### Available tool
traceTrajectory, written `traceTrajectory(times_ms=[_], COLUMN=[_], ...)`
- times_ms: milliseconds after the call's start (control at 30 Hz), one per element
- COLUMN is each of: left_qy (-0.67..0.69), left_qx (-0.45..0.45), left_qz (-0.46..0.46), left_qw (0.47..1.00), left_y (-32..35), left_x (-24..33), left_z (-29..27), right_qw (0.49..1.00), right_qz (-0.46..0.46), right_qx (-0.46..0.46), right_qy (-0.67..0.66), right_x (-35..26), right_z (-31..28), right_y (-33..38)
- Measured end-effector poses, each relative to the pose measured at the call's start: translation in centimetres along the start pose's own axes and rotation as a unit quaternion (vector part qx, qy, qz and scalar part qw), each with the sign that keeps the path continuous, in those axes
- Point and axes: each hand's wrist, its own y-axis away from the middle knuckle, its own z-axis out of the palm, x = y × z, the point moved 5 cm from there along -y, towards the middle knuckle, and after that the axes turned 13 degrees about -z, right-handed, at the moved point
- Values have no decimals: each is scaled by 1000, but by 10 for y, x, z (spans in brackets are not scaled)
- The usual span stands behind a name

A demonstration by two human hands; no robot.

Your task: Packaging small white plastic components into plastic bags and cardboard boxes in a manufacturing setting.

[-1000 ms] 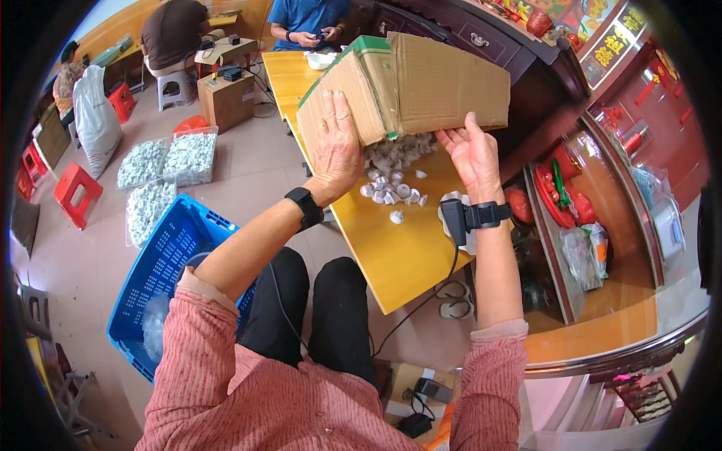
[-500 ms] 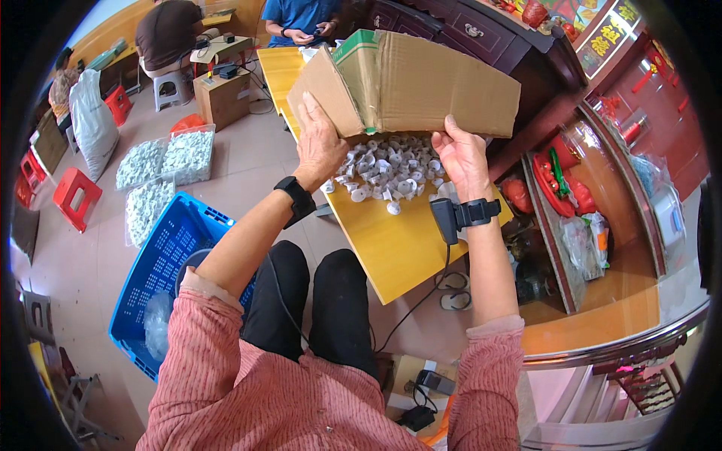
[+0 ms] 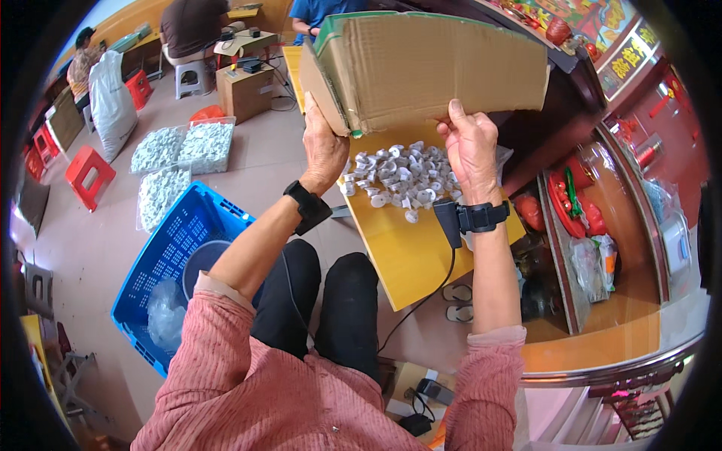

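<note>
Both my hands hold a brown cardboard box [image 3: 444, 71] with green edging, raised and tilted over the far part of a yellow table [image 3: 410, 270]. My left hand [image 3: 325, 150] is closed on its left lower edge, thumb on the outer face. Under its bottom edge my right hand [image 3: 472, 146] grips the right part, thumb against the front face. Below the box lies a heap of small white round parts [image 3: 410, 177], loose on the table. Each wrist wears a black band, and the box hides the table behind it.
A blue crate [image 3: 162, 278] with a clear plastic bag stands left of my legs. Beyond it sit trays of white parts [image 3: 204, 146], a red stool [image 3: 89, 177] and a white sack [image 3: 113, 105]. Cabinet shelves [image 3: 571, 248] line the right. Other people [image 3: 192, 30] sit farther off.
The cardboard box has swung up and to the right, its broad side turned more toward me. Both hands moved along with it, and more of the white parts show beneath.
</note>
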Motion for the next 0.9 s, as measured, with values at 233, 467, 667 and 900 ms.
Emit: traceTrajectory(times_ms=[233, 467, 667, 900], left_qy=[196, 380, 369, 323], left_qx=[48, 139, 171, 239], left_qz=[-208, -249, -325, -480], left_qw=[957, 880, 853, 780], left_y=[43, 58, 45, 19], left_x=[-52, -84, -124, -205], left_z=[-61, -151, -186, -171], right_qw=[983, 947, 855, 806], right_qz=[-62, -8, 163, 212], right_qx=[-159, -296, -472, -533], right_qy=[73, 126, 143, 149], right_x=[-4, 28, 40, 35], right_z=[121, 183, 148, 75], right_y=[19, 68, 167, 265])
